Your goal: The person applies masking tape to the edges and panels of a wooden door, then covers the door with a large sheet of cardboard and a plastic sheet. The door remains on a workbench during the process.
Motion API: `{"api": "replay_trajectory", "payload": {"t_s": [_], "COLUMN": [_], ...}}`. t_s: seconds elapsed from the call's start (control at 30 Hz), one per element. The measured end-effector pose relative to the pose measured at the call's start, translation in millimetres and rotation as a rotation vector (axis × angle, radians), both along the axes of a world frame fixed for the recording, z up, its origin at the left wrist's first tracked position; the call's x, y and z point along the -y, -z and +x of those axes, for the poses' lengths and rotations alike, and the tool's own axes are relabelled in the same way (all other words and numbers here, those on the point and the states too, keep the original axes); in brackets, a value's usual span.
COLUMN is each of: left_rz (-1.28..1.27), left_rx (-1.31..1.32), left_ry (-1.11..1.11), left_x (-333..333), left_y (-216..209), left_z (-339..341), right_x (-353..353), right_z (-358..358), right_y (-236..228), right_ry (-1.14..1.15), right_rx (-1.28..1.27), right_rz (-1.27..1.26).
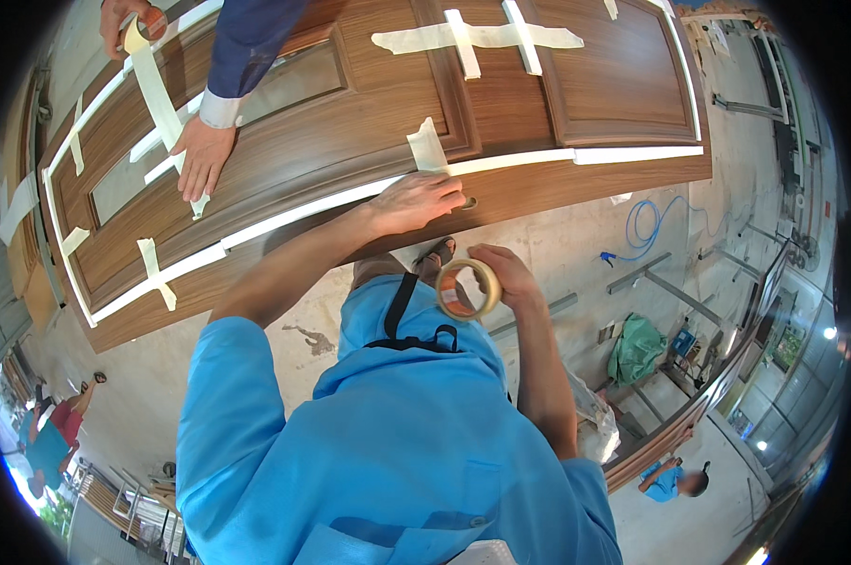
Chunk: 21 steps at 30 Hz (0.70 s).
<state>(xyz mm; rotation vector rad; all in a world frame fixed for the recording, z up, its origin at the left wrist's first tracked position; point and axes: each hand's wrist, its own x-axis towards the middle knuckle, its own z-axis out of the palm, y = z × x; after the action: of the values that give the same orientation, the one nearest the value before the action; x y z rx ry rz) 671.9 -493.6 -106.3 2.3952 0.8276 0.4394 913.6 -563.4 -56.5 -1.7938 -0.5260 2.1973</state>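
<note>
A brown wooden panel door [350, 122] lies before me, white strips [303, 209] along its borders. My left hand [411, 204] is at its near edge, beside a small round hole [470, 203]. Its fingers are bent and pressed together over the lower end of a strip of masking tape [428, 149]; the fingertips are partly hidden. Closed around the side of a roll of masking tape [489, 290], my right hand [512, 275] holds it in front of my waist, apart from the door.
Across the door, a co-worker's hand [206, 158] presses tape down while the other [124, 21] holds a roll. Blue hose [644, 226], metal bars [675, 292] and a green cover [638, 347] lie right. People [675, 480] [53, 438] are farther off on both sides.
</note>
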Motion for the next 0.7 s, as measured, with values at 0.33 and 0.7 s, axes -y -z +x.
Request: {"api": "replay_trajectory", "payload": {"t_s": [0.33, 0.7], "left_rz": [0.103, 0.059], "left_rx": [-0.104, -0.33], "left_ry": [-0.059, -0.283], "left_x": [39.7, 91.3], "left_y": [-17.3, -16.3], "left_z": [8.3, 27.4], "right_x": [46.8, 118.7], "right_z": [123.5, 197.7], "right_y": [-0.1, 49.1], "right_ry": [0.205, 0.232], "right_rx": [0.277, 0.296], "right_rz": [0.265, 0.275]}}
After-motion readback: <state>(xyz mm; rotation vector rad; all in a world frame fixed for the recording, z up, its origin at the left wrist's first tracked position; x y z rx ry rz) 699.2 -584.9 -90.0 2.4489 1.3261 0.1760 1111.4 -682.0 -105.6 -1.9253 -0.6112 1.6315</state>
